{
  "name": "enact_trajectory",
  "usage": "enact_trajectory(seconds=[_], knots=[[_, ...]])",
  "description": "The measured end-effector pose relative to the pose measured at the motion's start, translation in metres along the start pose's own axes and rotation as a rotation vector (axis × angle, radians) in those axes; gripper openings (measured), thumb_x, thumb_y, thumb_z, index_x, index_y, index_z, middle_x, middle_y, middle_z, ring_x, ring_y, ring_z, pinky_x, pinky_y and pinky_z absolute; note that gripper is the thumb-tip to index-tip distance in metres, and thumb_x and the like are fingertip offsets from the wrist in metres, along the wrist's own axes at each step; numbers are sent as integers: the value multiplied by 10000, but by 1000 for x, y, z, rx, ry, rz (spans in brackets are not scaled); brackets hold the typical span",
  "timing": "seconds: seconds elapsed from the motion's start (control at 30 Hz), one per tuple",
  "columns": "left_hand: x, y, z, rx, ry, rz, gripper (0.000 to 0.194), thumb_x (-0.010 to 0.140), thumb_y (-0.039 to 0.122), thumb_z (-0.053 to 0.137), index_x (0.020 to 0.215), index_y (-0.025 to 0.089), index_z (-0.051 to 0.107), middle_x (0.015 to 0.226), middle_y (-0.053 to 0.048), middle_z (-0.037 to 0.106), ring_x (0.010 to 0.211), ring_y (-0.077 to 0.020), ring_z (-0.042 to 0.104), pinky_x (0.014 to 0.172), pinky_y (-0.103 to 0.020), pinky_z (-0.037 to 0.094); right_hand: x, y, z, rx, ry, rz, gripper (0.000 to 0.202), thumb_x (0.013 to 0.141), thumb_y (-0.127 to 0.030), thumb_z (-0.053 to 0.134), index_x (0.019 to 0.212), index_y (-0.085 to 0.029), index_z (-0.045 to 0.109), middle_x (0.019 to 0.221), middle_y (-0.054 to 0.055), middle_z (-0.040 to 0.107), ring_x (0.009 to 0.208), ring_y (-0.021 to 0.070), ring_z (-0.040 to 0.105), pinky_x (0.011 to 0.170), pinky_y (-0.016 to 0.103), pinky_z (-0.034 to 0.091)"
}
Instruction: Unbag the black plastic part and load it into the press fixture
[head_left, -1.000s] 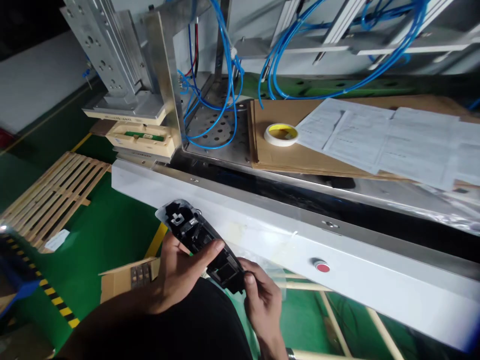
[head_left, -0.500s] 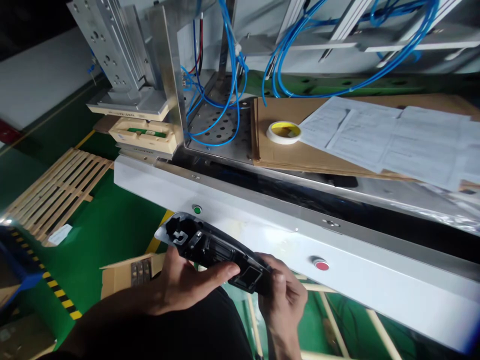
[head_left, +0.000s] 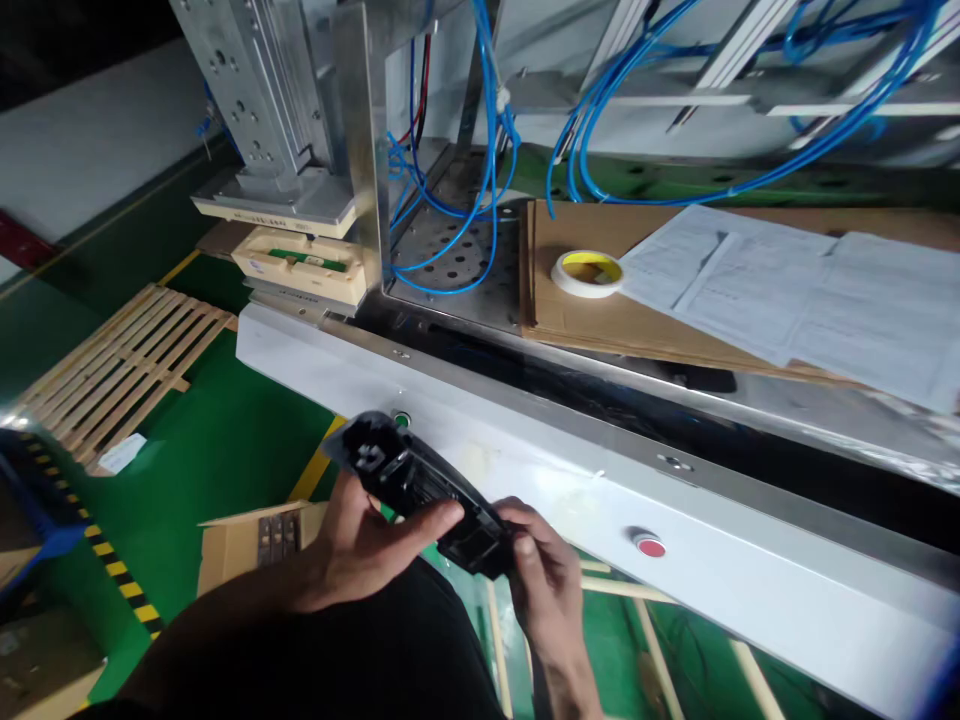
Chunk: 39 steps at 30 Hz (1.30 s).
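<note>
Since half second ago, black plastic part tilted steeper, right end lower. Left hand grips its middle, right hand pinches lower end, in front of white machine panel, near red button.

The near end of the black plastic part was hidden under the right hand, and its underside behind the left hand; its moulded details were too small to tell. The green button showed only partly behind the part's far tip. The printed sheets ran off the right edge, their text unreadable. The blue hoses and the metal frame were cut off at the top. The cardboard box lay partly behind the left forearm.
</note>
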<state>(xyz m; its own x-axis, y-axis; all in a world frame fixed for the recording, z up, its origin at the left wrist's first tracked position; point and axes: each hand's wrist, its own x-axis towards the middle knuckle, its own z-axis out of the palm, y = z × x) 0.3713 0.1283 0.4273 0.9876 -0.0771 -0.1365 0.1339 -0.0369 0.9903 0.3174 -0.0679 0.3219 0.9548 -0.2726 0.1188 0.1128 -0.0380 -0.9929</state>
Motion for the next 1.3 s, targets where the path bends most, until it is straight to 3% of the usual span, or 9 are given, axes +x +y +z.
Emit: enact_trajectory(seconds=[0.1,0.2,0.3,0.4,0.47,0.53,0.77,1.0,1.3], knots=[[19,13,-3,144,-165,46,323,821,436,845,920,194,657,822,-15,712,733,-166,671,659,-261,533,12,-27,11,132,-299,20,562,903,-723,669,1145,-228,778,976,107,759,843,253,700,769,375,609],[38,27,0,307,-295,109,312,853,447,809,891,197,627,760,24,643,692,-134,605,617,-237,464,19,-44,31,176,-396,77,548,868,-654,760,1224,-238,758,963,81,766,837,246,696,817,399,616],[47,35,-3,377,-339,214,359,876,477,784,1086,205,681,924,-17,719,838,-171,666,699,-253,505,19,-47,49,222,-196,154,427,803,-576,853,1031,-224,777,826,43,753,802,225,703,804,380,620],[46,37,-17,248,-400,188,473,978,531,654,1337,223,647,1219,-86,759,1105,-220,715,857,-288,571,18,-50,59,367,260,190,467,692,-613,915,824,-205,730,721,15,728,684,176,677,684,309,601],[40,36,-28,134,-447,76,446,1018,580,580,1205,199,716,1122,-94,801,1065,-235,757,873,-315,601,18,-57,61,449,517,180,485,636,-605,946,780,-207,708,703,-2,719,669,159,673,681,297,604],[31,35,-35,33,-488,-30,458,1015,610,579,1016,188,756,904,-71,817,902,-238,793,844,-341,630,16,-67,62,511,627,170,478,614,-577,962,812,-219,713,720,-15,722,712,169,694,727,325,628],[-2,41,-38,1,-348,42,278,992,457,690,877,227,794,764,-23,794,721,-214,793,637,-291,648,-3,-87,63,697,666,282,546,565,-551,997,970,-283,747,845,-56,750,813,141,705,790,285,637],[-10,45,-39,-62,-460,-13,395,1039,485,604,795,210,748,671,-33,775,672,-245,800,626,-316,654,-13,-90,62,725,601,295,514,622,-589,964,973,-263,779,862,-17,750,787,145,677,761,282,617],[-12,43,-38,-65,-408,-31,379,1007,500,650,779,211,741,662,-25,756,621,-224,776,601,-311,660,-14,-88,63,803,566,276,445,641,-569,972,910,-276,771,829,-41,753,769,130,691,755,258,591]])
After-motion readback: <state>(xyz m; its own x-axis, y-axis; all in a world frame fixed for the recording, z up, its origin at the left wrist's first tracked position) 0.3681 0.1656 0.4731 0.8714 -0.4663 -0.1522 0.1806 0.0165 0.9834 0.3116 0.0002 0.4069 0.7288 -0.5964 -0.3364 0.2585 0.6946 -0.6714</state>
